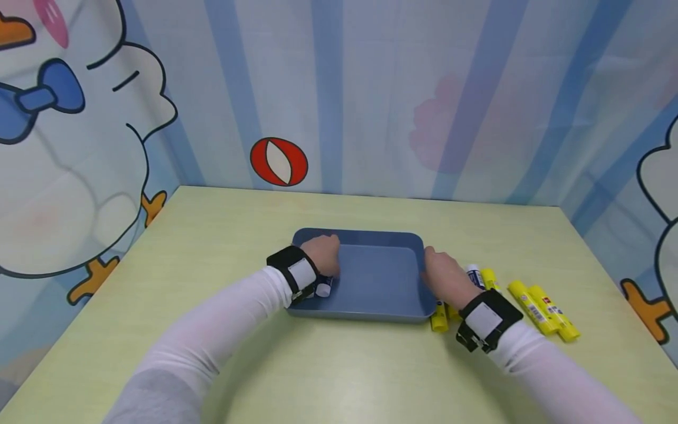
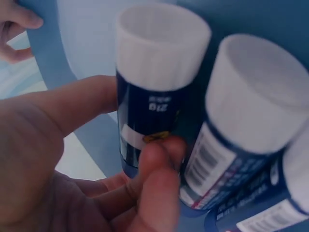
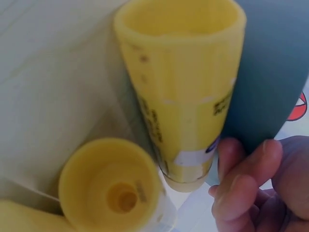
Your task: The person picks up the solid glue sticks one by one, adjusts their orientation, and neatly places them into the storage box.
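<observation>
Inside the blue-grey tray [image 1: 376, 277], at its left end, my left hand [image 1: 324, 254] pinches a dark-blue glue stick with a white cap [image 2: 152, 106] between thumb and fingers. Another blue glue stick [image 2: 246, 111] lies right beside it, with a third [image 2: 256, 198] partly cut off by the view's edge. My right hand [image 1: 447, 275] holds the tray's right rim, its thumb at the edge and its fingers curled by the outer wall. Close to these fingers, outside the tray, lies a yellow glue stick [image 3: 183, 96]; a second yellow one [image 3: 113, 183] shows its hollow end.
To the right of my right hand, more yellow glue sticks [image 1: 542, 309] and one blue glue stick with a white cap [image 1: 474, 274] lie on the pale wooden table [image 1: 339, 371]. A printed cloth backdrop [image 1: 365, 106] stands along the table's far edge and sides.
</observation>
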### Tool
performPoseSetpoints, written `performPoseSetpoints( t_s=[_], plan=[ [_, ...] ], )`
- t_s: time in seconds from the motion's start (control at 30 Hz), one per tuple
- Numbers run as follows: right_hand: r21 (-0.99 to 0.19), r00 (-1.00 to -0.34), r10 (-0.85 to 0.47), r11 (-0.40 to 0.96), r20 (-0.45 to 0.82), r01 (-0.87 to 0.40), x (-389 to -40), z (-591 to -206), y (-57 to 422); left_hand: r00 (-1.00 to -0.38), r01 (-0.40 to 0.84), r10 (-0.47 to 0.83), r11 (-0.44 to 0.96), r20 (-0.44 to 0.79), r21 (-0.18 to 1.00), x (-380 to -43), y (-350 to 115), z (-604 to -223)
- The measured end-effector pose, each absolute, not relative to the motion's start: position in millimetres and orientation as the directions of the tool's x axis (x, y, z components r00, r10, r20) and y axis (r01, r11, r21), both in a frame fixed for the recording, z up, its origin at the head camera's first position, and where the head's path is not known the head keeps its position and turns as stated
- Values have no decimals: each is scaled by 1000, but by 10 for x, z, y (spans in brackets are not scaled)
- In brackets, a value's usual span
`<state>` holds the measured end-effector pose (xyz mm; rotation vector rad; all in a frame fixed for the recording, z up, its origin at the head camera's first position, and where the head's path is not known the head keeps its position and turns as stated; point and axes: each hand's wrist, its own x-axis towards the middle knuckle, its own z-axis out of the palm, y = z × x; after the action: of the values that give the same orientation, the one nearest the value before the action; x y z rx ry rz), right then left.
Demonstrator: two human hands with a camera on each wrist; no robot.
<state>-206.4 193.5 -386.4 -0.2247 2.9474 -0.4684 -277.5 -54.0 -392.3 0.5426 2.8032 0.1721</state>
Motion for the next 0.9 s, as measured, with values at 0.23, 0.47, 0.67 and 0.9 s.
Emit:
performPoseSetpoints(
  t_s=[0.23, 0.47, 0.67, 0.9],
  plan=[
    [-320, -976, -166, 940, -138, -114, -2071, -3861, 1930, -887, 407, 413, 910, -208, 75, -2712, -526, -3841],
    [-341, -975, -161, 935, -154, -100, -2079, -3851, 1944, -883, 402, 414, 910, -221, 98, -2686, -575, -3721],
    [-341, -975, -164, 934, -150, -105, -2078, -3857, 1951, -878, 410, 423, 906, -225, 101, -2773, -627, -3797],
    [-347, -975, -163, 932, -148, -104, -2069, -3856, 1950, -898, 385, 408, 910, -165, 156, -2808, -772, -3758]
  ],
)
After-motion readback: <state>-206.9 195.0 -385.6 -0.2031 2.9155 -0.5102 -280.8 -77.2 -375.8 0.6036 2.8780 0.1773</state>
